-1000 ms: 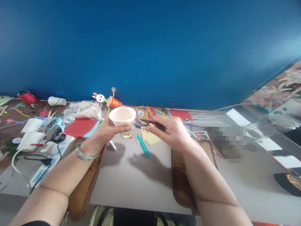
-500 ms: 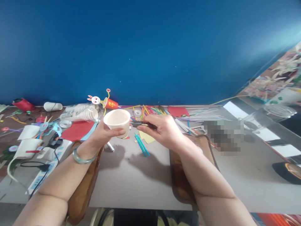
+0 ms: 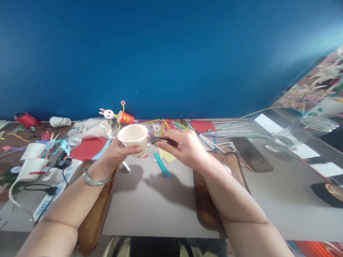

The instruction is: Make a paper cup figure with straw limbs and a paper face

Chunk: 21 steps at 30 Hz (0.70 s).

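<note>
White round paper cup [image 3: 134, 137] in L hand [image 3: 120, 152], dark slim tool [image 3: 155, 140] in R hand [image 3: 186, 147]

Person's L fingers curl round cup, holding it upright above gray tabletop [image 3: 160, 210]; R hand, nearly closed, pinches tool btwn thumb & fingers, tip near cup, contact unclear. Nearby on tabletop: thin blue sticks [image 3: 161, 164] & pale-yellow paper sheet [image 3: 168, 156]. Behind: red paper cup w/ white rabbit head [image 3: 126, 117], near blue wall [image 3: 171, 53]. Far R: flat black phone [image 3: 252, 154].

Yellow characters on the red cup [image 3: 125, 117], dark print on the plastic sleeve [image 3: 86, 132], both illegible.
</note>
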Motion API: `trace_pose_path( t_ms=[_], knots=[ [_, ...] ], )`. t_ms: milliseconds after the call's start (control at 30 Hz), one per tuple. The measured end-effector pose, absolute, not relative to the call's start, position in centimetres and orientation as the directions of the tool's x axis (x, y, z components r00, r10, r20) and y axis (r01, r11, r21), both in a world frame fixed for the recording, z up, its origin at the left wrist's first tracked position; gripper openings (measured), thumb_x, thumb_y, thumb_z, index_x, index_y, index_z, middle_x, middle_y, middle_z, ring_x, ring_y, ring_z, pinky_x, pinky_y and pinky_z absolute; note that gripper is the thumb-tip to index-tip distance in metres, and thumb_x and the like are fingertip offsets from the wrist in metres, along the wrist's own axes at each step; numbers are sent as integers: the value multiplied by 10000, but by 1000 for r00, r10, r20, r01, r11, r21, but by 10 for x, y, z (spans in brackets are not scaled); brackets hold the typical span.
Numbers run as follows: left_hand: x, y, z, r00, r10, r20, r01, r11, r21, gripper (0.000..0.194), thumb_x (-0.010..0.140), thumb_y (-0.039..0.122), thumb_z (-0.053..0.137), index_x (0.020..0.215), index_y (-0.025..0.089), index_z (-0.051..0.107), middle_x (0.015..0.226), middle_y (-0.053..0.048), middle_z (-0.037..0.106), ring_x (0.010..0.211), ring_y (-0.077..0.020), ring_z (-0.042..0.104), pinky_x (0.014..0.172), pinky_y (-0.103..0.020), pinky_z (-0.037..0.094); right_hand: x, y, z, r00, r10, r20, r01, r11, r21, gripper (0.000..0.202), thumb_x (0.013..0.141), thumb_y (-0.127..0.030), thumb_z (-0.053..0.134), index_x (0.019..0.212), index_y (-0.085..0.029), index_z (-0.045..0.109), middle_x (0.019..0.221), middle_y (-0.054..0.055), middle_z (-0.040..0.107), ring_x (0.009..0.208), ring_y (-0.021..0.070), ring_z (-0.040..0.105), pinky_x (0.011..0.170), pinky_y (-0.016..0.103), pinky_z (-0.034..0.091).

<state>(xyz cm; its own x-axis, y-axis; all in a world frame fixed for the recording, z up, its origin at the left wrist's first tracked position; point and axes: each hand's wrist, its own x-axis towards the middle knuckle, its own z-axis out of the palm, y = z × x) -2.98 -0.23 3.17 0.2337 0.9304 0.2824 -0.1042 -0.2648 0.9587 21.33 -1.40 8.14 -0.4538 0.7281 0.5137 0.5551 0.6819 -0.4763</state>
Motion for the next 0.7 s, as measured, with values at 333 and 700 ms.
trace_pose_path(
  t_ms=[333, 700],
  knots=[
    [-28, -7, 38, 231, 951, 207, -138, -179, 974, 536, 639, 331, 909, 1113, 170, 717, 1023, -107, 756, 952, -271, 721, 807, -343, 599, 214, -12, 81, -455, 725, 516, 547, 685, -480, 424, 957, -454, 601, 635, -186, 534, 563, -49, 423, 549, 94, 290, 560, 264, 220],
    [-29, -7, 35, 216, 954, 210, -152, -180, 972, 608, 618, 294, 918, 1175, 187, 697, 1051, -102, 755, 985, -267, 715, 834, -339, 592, 214, -14, 83, -452, 730, 512, 526, 682, -508, 425, 939, -421, 628, 613, -187, 489, 552, -58, 380, 549, 89, 287, 553, 264, 214]
  ],
)
